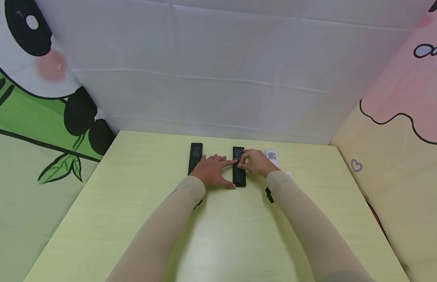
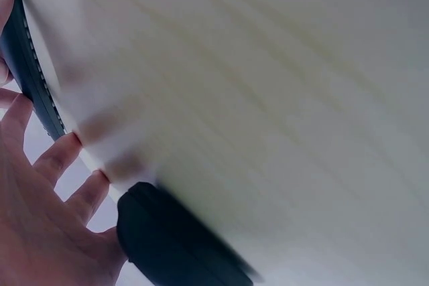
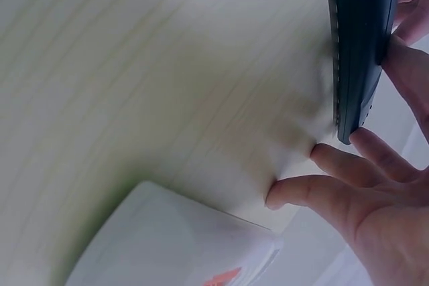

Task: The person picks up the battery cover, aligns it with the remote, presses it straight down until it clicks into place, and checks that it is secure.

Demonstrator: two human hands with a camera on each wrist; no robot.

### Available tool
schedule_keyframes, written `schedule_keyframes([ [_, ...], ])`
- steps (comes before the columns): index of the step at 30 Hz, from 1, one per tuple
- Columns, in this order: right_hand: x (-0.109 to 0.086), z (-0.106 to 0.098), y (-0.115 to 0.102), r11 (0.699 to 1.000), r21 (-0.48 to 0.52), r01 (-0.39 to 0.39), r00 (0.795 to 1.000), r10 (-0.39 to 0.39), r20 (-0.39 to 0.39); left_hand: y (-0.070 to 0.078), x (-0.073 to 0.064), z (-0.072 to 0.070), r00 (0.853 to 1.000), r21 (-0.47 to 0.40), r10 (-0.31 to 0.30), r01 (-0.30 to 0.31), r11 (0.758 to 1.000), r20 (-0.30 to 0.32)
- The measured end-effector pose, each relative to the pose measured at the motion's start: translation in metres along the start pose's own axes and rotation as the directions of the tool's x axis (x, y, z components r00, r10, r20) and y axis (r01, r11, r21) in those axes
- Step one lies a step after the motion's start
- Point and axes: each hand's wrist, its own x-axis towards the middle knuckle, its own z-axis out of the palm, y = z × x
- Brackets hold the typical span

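A black remote control (image 1: 239, 178) lies on the table between both hands, its long side toward me. My left hand (image 1: 214, 171) is spread, its index fingertip on the remote's left side and its thumb by the near end. My right hand (image 1: 255, 161) pinches at the remote's right side with thumb and index finger. In the right wrist view, the right hand (image 3: 375, 185) has its other fingers splayed beside the remote (image 3: 362, 45). A second black remote control (image 1: 195, 154) lies left of the left hand, partly hidden by it.
A white object (image 1: 272, 156) with a printed label lies just past the right hand, partly covered by it; its rounded white end (image 3: 174, 239) shows in the right wrist view. The pale wood-grain table (image 1: 134, 203) meets a white cloth wall (image 1: 218, 94) at the back.
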Motion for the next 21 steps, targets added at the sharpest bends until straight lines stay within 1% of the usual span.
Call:
schedule_keyframes([
  [4, 0.001, 0.001, 0.002, 1.000, -0.001, -0.013, 1.000, 0.013, 0.016, 0.000, 0.001, 0.000, 1.000, -0.001, -0.002, 0.002, 1.000, -0.005],
  [5, 0.009, 0.005, 0.014, 1.000, -0.009, 0.005, 1.000, -0.005, 0.020, 0.001, 0.001, 0.000, 1.000, -0.001, -0.002, 0.002, 1.000, -0.006],
  [9, 0.008, 0.004, 0.016, 0.999, -0.044, 0.026, 0.999, -0.023, 0.048, 0.000, 0.003, 0.002, 1.000, -0.004, -0.008, 0.008, 1.000, 0.001],
  [10, 0.004, 0.002, 0.010, 0.998, -0.052, 0.027, 0.998, -0.024, 0.057, 0.000, 0.003, 0.003, 1.000, -0.005, -0.009, 0.009, 1.000, 0.002],
  [11, 0.004, 0.001, 0.010, 0.998, -0.052, 0.029, 0.998, -0.025, 0.063, 0.001, 0.003, 0.003, 1.000, -0.004, -0.008, 0.008, 1.000, 0.002],
  [12, -0.004, -0.004, -0.001, 0.999, -0.053, 0.014, 0.998, -0.010, 0.070, 0.001, 0.003, 0.003, 1.000, -0.003, -0.009, 0.009, 1.000, 0.002],
  [13, -0.001, -0.003, 0.005, 0.998, -0.046, 0.031, 0.997, -0.028, 0.066, 0.001, 0.003, 0.003, 1.000, -0.001, -0.009, 0.009, 1.000, 0.002],
  [19, 0.000, -0.003, 0.003, 0.999, -0.033, 0.023, 0.998, -0.022, 0.053, 0.001, 0.003, 0.001, 1.000, 0.000, -0.010, 0.010, 1.000, -0.010],
  [20, -0.002, -0.004, -0.003, 0.999, -0.038, 0.002, 0.999, 0.000, 0.053, 0.002, 0.003, 0.001, 1.000, -0.002, -0.009, 0.009, 1.000, -0.011],
  [21, -0.002, -0.004, -0.004, 0.999, -0.042, 0.000, 0.999, 0.002, 0.049, 0.002, 0.003, 0.001, 1.000, -0.004, -0.009, 0.009, 1.000, -0.011],
])
